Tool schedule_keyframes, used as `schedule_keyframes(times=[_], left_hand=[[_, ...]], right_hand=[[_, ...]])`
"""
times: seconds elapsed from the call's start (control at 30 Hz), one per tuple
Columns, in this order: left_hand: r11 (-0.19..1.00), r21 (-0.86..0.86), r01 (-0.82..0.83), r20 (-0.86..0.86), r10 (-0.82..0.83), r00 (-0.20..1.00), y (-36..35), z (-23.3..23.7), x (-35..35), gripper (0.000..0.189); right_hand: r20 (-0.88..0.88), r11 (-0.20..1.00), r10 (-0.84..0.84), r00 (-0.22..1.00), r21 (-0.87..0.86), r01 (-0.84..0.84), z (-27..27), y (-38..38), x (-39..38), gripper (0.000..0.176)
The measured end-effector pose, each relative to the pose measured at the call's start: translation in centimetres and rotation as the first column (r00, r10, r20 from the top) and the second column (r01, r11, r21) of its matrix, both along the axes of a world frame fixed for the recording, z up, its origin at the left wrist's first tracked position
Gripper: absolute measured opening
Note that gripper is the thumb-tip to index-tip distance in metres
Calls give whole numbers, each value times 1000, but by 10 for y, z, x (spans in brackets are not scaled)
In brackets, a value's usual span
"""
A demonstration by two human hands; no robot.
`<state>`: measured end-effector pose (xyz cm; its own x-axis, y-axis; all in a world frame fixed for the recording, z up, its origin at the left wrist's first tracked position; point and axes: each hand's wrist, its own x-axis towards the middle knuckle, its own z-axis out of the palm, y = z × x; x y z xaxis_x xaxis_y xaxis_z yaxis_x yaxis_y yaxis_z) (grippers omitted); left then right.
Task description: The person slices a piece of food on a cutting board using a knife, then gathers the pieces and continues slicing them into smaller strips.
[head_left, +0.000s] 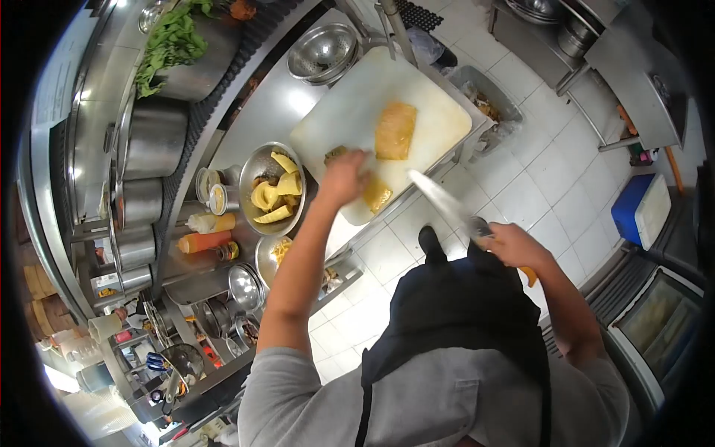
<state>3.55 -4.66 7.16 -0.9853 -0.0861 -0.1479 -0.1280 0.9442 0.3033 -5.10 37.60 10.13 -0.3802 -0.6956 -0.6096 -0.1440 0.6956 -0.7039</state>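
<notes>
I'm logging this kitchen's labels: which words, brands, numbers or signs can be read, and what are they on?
No text is readable.
Small jar beside the orange bottle: markings too small.
Pale sheet-like surface, upper left: faint marks, too blurred.
Blue-and-white box on the right: no lettering discernible.

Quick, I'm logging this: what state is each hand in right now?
Left hand: over the board, near a yellow piece; whether it grips anything can't be told.
Right hand: closed on the knife.

Bright room, fisheye edges, metal glare
</notes>
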Motion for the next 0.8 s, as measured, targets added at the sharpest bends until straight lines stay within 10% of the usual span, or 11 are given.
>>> schedule_keyframes(times=[0.2,0.6,0.8], left_hand=[[999,-3,43,257,-40,966,5,-23,10,41],[654,687,-317,157,292,943,17,-30,-61,29],[811,372,-452,28,477,879,9,-65,-76,26]], right_hand=[[95,830,-548,831,-65,554,-8,60,12,27],[100,760,-630,770,-125,637,-2,62,38,29],[112,741,-653,749,-113,662,-3,73,49,31]])
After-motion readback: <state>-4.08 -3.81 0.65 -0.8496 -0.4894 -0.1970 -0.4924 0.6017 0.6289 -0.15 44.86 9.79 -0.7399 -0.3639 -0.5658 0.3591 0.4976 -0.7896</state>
